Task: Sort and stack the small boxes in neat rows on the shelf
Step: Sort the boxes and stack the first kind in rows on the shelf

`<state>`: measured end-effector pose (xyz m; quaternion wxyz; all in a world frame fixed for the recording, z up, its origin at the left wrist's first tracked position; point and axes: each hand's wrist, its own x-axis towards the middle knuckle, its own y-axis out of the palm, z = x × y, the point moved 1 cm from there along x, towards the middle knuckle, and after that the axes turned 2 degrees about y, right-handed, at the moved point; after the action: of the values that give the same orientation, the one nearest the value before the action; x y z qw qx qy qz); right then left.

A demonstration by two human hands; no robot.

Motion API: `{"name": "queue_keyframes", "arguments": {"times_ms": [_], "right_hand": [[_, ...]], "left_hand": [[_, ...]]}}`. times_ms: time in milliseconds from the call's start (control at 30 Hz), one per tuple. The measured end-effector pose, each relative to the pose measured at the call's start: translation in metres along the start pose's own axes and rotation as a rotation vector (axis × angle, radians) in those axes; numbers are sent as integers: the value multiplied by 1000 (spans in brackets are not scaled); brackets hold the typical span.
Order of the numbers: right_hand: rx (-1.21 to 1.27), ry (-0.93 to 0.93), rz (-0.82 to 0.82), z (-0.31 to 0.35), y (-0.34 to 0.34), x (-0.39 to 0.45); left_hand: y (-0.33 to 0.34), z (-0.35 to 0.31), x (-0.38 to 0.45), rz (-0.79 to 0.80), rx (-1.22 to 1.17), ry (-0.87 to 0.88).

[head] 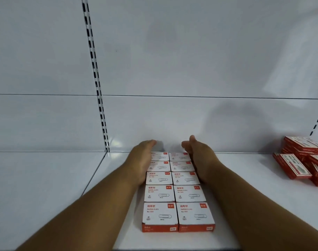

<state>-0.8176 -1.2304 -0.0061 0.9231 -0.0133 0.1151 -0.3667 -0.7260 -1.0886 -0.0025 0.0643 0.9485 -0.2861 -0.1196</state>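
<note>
Head view: flat hands (142, 160) flank paper-clip boxes (176, 192).

Soft, even, rather cool light fills the head view. The hands throw 2 faint grey shadows on the back panel (190, 69), which also carries a pale diagonal sheen at upper right. The picture is slightly soft overall. Wide-angle bending curves the slotted upright (95, 77) (most near the edges), and far corners darken a little.
</note>
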Motion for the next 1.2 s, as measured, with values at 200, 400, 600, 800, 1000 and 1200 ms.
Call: {"name": "queue_keyframes", "arguments": {"times_ms": [200, 400, 600, 800, 1000, 1200], "right_hand": [[-15, 21, 48, -3, 1, 1], [-123, 2, 41, -4, -1, 0], [-221, -31, 25, -5, -1, 3], [-227, -29, 42, -3, -2, -1], [-192, -13, 45, -3, -2, -3], [-91, 16, 29, -1, -1, -10]], "left_hand": [[-7, 7, 9, 32, -44, 11], [-8, 11, 15, 45, 1, -5], [-6, 12, 17, 74, 48, 33], [-6, 12, 15, 64, 77, 64], [-6, 11, 12, 74, 80, 61], [-8, 7, 4, 51, 56, 62]]}}
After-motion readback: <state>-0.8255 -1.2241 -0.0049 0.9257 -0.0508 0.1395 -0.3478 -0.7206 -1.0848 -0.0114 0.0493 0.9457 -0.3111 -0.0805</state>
